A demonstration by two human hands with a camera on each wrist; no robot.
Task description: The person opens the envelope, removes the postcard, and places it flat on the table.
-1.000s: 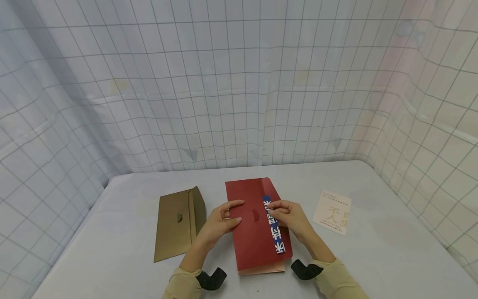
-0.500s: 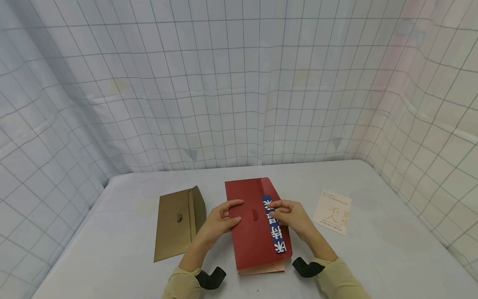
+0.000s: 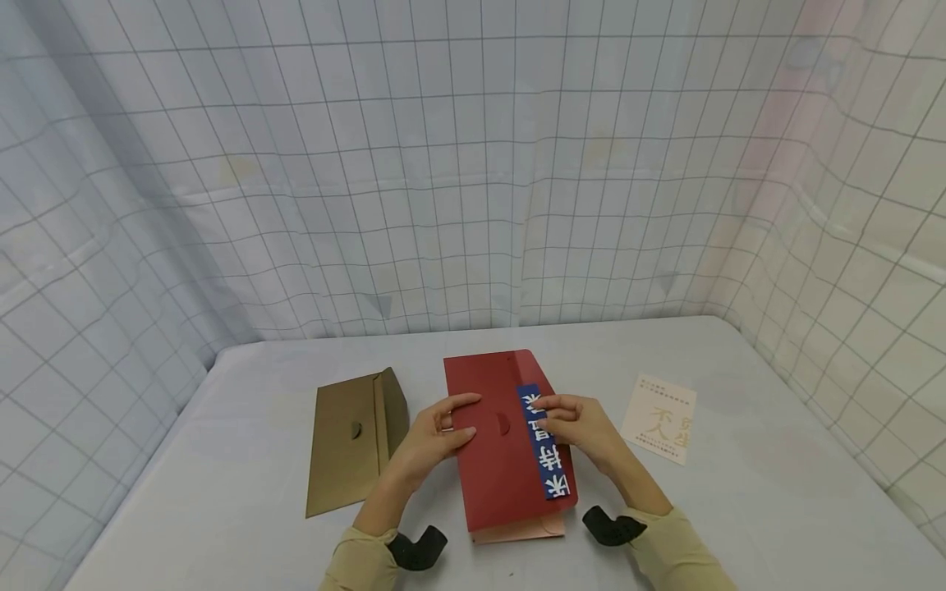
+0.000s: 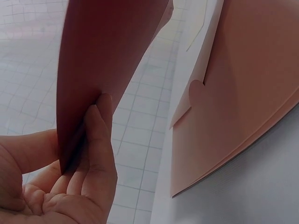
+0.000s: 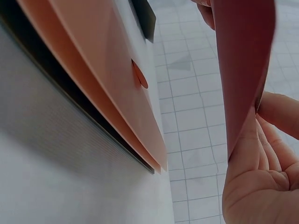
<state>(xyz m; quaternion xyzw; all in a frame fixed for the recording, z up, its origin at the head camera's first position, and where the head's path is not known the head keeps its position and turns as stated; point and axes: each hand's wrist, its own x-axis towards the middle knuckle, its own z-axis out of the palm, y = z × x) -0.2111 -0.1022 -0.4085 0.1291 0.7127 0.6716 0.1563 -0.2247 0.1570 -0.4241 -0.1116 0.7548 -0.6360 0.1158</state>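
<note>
1. Little changed over the last second: red envelope (image 3: 506,447) nudged a touch toward the far side of the table, the blue strip (image 3: 545,443) riding with it, both hands keeping their places.
2. Reads as a pause for fine adjustment rather than a new step; envelope not yet set down or opened further, as far as can be judged.
3. Left hand (image 3: 436,439) gripping the envelope's left edge, thumb on top, fingers curled beneath; confirmed in the left wrist view, where fingers (image 4: 96,140) pinch the red flap (image 4: 107,60).
4. Right hand (image 3: 580,431) pinching the right edge beside the blue strip with white characters; in the right wrist view the palm (image 5: 254,182) cradles the red sheet (image 5: 243,60) from below.
5. Envelope lying near the middle of the table, its near end showing a pale pink inner layer (image 3: 517,529); possibly a card inside, hard to tell from these angles.
6. Brown envelope (image 3: 355,439) just left of the left hand, flap partly raised; cream card (image 3: 659,420) with gold print well to the right.
7. Table (image 3: 739,509) covered in pale grey cloth; white curtain with a grid pattern (image 3: 473,164) closing in all visible sides.
</note>
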